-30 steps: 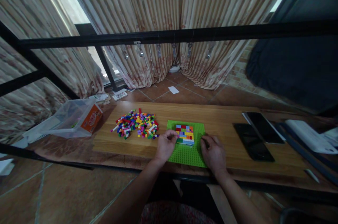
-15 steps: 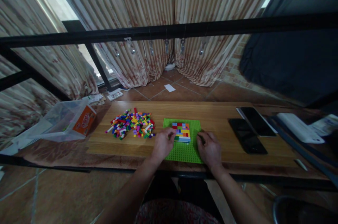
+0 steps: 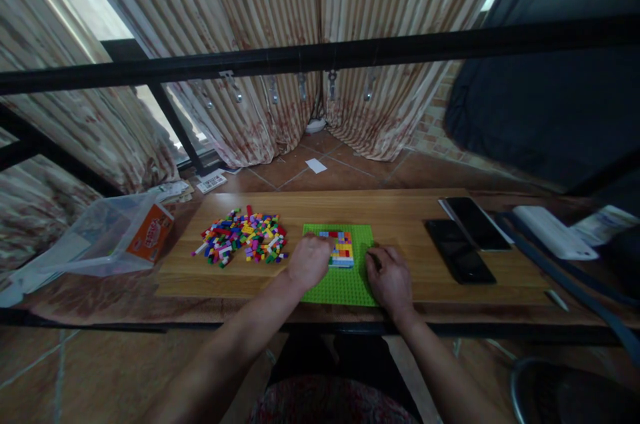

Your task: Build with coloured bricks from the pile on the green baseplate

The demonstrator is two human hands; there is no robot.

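Note:
A green studded baseplate (image 3: pixel 345 284) lies on the wooden board near its front edge. On the plate stands a flat block of many-coloured bricks (image 3: pixel 340 247). My left hand (image 3: pixel 309 261) rests on the plate with curled fingers touching the block's left side. My right hand (image 3: pixel 389 277) lies at the plate's right edge, its fingers closed; whether they hold anything is hidden. A loose heap of small coloured bricks (image 3: pixel 243 243) lies on the board to the left of the plate.
Two dark phones (image 3: pixel 460 249) lie on the board at the right, with a white device (image 3: pixel 553 231) beyond them. A clear plastic bag with an orange box (image 3: pixel 150 241) sits at the left. A black metal bar (image 3: pixel 320 57) crosses above; curtains hang behind.
My left hand has moved up against the left side of the brick block. The view has shifted slightly, so everything sits a little further left. My right hand stays at the plate's right edge.

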